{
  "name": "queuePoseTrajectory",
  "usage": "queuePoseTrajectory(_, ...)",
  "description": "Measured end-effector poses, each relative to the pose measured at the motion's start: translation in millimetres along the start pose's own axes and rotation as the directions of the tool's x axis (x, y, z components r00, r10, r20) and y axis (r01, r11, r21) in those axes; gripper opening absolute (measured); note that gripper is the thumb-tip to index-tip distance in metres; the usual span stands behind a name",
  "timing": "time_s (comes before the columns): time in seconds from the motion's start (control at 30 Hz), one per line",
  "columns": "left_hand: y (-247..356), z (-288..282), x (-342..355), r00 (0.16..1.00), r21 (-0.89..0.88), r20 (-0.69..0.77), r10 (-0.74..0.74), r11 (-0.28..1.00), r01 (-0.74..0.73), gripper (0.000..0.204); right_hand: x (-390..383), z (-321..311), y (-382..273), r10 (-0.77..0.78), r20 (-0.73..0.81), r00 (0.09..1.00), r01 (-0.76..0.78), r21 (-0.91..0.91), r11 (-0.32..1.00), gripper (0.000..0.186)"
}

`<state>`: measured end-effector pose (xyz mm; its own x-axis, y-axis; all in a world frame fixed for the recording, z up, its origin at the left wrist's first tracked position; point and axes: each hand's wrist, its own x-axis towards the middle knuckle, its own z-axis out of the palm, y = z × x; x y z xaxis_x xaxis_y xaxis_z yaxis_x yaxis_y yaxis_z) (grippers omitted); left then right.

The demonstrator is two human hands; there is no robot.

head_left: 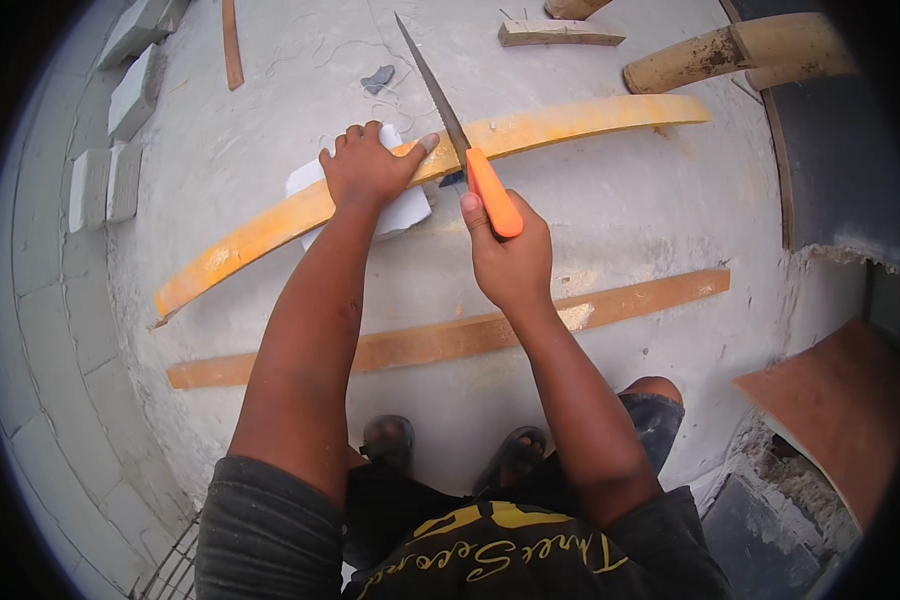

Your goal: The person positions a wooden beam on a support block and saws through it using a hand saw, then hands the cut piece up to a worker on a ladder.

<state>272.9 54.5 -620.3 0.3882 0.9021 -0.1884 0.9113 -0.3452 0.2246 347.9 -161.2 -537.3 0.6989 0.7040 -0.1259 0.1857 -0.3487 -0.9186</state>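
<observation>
A long yellowish wooden plank lies across a white block on the floor. My left hand presses down on the plank over the block, fingers spread and thumb stretched to the right. In my right hand is a handsaw with an orange handle; its blade points away and crosses the plank just right of my left thumb. Whether the teeth have cut into the wood cannot be made out. Nearer to me, a second, browner plank lies on the floor, partly behind my forearms.
Pale blocks stand along the wall at the left. Bamboo poles and a short wood offcut lie at the far right. A dark panel and a brown curved sheet are on the right. My feet are close below.
</observation>
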Motion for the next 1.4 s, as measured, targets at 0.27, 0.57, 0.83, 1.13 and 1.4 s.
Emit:
queuePoseTrajectory(0.27,-0.1,1.7,-1.1,1.000,0.019,0.004,-0.001,1.000,0.001,0.103,-82.4,-41.6,-6.8,0.056,-0.015,0.998,-0.056,-0.024,0.998,0.031)
queuePoseTrajectory(0.57,-0.8,1.8,-3.6,1.000,0.026,0.022,-0.001,1.000,0.001,0.098,-54.5,-32.3,1.4,0.036,0.054,0.998,-0.033,-0.064,0.997,0.028)
queuePoseTrajectory(0.83,2.1,-2.1,0.1,0.998,0.036,0.053,-0.024,0.999,0.022,0.100,6.2,0.6,-3.0,0.087,0.053,0.995,-0.091,0.080,0.993,0.038)
queuePoseTrajectory(1.13,1.3,2.1,-1.3,0.999,0.060,0.012,-0.035,0.998,0.035,0.101,-96.4,-52.5,11.9,0.082,0.043,0.996,-0.078,-0.084,0.993,0.028)
queuePoseTrajectory(1.4,2.1,1.5,-2.2,1.000,-0.037,0.009,-0.014,0.999,0.014,0.103,9.6,6.8,10.5,0.004,0.048,0.999,-0.004,0.004,1.000,0.036)
